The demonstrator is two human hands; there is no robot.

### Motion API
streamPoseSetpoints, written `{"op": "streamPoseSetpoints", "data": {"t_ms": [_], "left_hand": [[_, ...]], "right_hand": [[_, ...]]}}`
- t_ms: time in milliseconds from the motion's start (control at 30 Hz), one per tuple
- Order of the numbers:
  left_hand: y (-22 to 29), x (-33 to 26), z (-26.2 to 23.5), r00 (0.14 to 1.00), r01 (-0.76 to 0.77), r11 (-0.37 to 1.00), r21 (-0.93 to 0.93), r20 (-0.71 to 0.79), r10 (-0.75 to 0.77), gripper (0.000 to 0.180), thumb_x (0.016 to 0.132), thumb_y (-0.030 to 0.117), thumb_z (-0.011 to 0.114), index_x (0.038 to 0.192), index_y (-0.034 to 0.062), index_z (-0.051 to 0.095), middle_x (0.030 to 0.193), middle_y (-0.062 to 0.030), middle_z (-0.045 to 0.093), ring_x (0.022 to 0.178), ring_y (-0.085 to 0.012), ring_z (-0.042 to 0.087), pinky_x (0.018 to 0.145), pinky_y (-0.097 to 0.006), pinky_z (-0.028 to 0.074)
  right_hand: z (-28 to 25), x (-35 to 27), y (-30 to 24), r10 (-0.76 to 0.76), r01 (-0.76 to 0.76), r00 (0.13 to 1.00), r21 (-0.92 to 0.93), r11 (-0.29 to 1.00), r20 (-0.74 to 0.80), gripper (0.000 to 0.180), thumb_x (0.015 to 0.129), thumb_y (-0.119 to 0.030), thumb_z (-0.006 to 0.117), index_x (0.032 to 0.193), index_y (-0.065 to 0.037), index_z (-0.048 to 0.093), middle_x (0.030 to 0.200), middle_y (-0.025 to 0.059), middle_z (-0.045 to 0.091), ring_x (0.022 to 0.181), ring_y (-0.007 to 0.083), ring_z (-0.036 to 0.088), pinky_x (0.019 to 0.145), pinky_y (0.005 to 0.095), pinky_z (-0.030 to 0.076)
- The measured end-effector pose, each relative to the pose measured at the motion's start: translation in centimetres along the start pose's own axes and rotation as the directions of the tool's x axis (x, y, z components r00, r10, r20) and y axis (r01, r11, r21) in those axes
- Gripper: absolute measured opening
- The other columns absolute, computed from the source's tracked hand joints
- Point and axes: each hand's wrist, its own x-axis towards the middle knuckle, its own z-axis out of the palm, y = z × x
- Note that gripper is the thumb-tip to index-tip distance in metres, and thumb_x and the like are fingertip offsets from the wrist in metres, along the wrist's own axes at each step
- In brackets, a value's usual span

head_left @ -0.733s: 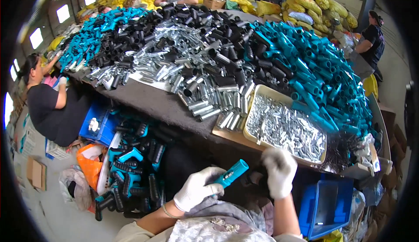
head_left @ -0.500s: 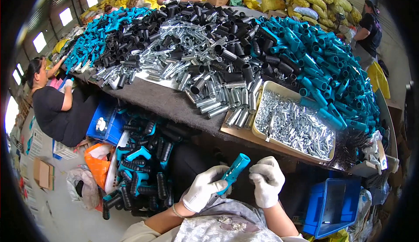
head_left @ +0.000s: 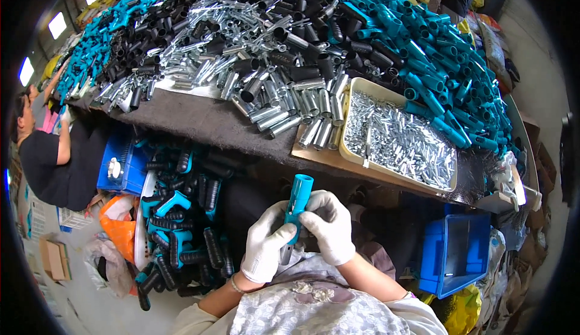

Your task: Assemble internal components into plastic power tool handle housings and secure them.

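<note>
One teal tube-shaped part (head_left: 298, 199) stands nearly upright in the head view, in front of the person's body and below the table edge, its open mouth tipped slightly to the right. The left hand (head_left: 264, 247), in a white glove, is closed around the lower part of it, thumb lying across the front, and a grey end piece (head_left: 286, 254) shows under that grip. The right hand (head_left: 329, 229), gloved alike, is half curled on the other side, with thumb and fingertips drawn close together against the tube; whether they pinch something small, I cannot tell. Beyond the hands runs the dark-topped table (head_left: 187, 117). On its near edge sits a cream tray (head_left: 347, 123) full of small silvery pieces (head_left: 402, 144); shiny metal tubes (head_left: 281, 120) lie just left of it, and a heap of teal housings (head_left: 444, 75) rises behind it to the right. Black tubes (head_left: 160, 21) and a second teal heap (head_left: 90, 48) fill the far left. Below the table on the left, black-and-teal handles (head_left: 181, 214) are piled beside an orange bag (head_left: 115, 220) and a blue crate (head_left: 124, 172). On the right stands a blue bin (head_left: 430, 250). A co-worker (head_left: 48, 166) in dark clothing is at the left edge.
</note>
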Motion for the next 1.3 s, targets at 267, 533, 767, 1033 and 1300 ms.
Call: {"op": "streamPoseSetpoints", "data": {"t_ms": [267, 533, 767, 1033, 1300], "left_hand": [[0.6, 0.3, -3.4, 1.000, -0.003, 0.991, -0.133, -0.021, 0.001, 0.046, 0.092, 0.013, 0.064, 0.131, -0.0068, 0.050, 0.101, -0.0108, 0.064, 0.084, -0.0166, 0.064, 0.074, -0.030, 0.055], [0.5, 0.2, -6.0, 0.984, -0.070, 0.990, -0.125, -0.172, 0.048, 0.045, 0.093, 0.009, 0.063, 0.133, -0.0081, 0.049, 0.100, -0.0117, 0.065, 0.079, -0.0168, 0.065, 0.069, -0.029, 0.054], [1.0, -0.1, -9.4, 1.000, 0.022, 0.774, -0.632, 0.022, -0.011, 0.068, 0.086, 0.034, 0.076, 0.132, -0.0044, 0.045, 0.109, -0.0173, 0.063, 0.081, -0.0242, 0.064, 0.063, -0.035, 0.055], [1.1, 0.2, -8.5, 0.992, 0.074, 0.739, -0.669, -0.029, -0.125, 0.053, 0.100, 0.046, 0.053, 0.131, 0.0035, 0.049, 0.104, -0.0147, 0.064, 0.076, -0.0230, 0.061, 0.061, -0.036, 0.051], [-0.7, -0.1, -8.0, 0.987, 0.161, 0.768, -0.620, 0.096, -0.130, 0.044, 0.099, 0.046, 0.052, 0.116, 0.0052, 0.057, 0.093, -0.0144, 0.065, 0.068, -0.0246, 0.060, 0.058, -0.038, 0.049]], "right_hand": [[2.0, 4.6, -1.4, 0.162, -0.157, 0.955, -0.042, 0.987, 0.250, 0.031, 0.088, -0.011, 0.073, 0.111, 0.002, 0.057, 0.095, 0.0090, 0.065, 0.076, 0.0148, 0.064, 0.066, 0.0273, 0.055], [7.9, 6.9, -0.8, 0.283, -0.161, 0.909, -0.369, 0.915, 0.306, 0.028, 0.076, -0.019, 0.075, 0.095, -0.005, 0.059, 0.083, 0.0006, 0.059, 0.075, 0.0097, 0.055, 0.070, 0.0294, 0.050], [8.2, 18.8, -4.7, -0.048, 0.729, 0.646, -0.596, 0.337, 0.762, 0.032, 0.078, -0.017, 0.072, 0.109, -0.008, 0.068, 0.099, 0.0151, 0.067, 0.092, 0.0339, 0.064, 0.082, 0.0416, 0.052], [8.1, 27.6, -4.3, -0.083, 0.619, 0.722, -0.695, -0.367, 0.687, 0.029, 0.079, -0.014, 0.066, 0.108, -0.012, 0.069, 0.104, 0.0111, 0.065, 0.105, 0.0296, 0.060, 0.087, 0.0403, 0.046], [1.5, 9.9, -7.6, -0.028, 0.677, 0.679, -0.610, 0.412, 0.734, 0.063, 0.082, -0.027, 0.075, 0.139, -0.012, 0.052, 0.098, 0.0200, 0.060, 0.092, 0.0416, 0.059, 0.082, 0.0479, 0.048]]}}
